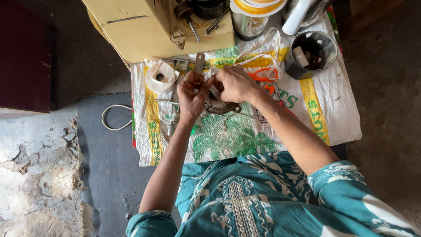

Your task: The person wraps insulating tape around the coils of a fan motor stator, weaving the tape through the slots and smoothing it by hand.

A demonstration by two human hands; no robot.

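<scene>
Access from near side open across bare sack (245,140). Far side blocked by machine (149,30), tape roll (160,77), tin (312,55).

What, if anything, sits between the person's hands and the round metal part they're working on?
Nothing visible: the left hand and right hand both already grip the round brownish metal part over the printed white woven sack.

Woven sack cover (333,114): white, with yellow stripes and a green print. Garment (263,197): teal, white pattern. Machine body (144,30): cream.
</scene>
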